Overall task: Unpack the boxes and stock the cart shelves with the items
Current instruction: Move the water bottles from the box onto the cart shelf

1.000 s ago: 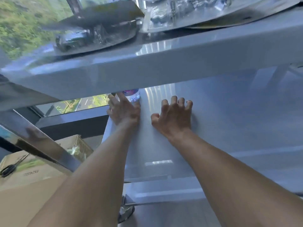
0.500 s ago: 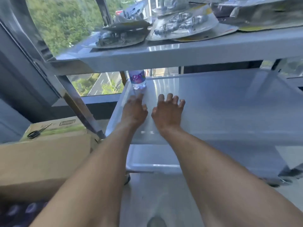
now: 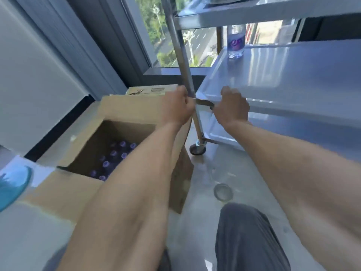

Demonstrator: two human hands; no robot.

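Withdrawing from middle shelf (image 3: 293, 75) | left hand (image 3: 178, 107), right hand (image 3: 231, 106) loosely curled, empty | bottle (image 3: 236, 41) stands beyond fingertips | open box (image 3: 125, 110) under left fingers, next

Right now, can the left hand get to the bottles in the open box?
Probably yes. The left hand hangs above the box, whose flaps are open, and nothing covers the bottles. The hand holds nothing.

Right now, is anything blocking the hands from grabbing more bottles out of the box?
Nothing visible does. The cardboard box lies open, flaps folded back, and the purple-capped bottles sit uncovered inside. The left hand is above the box's far edge; the right hand is by the cart shelf.
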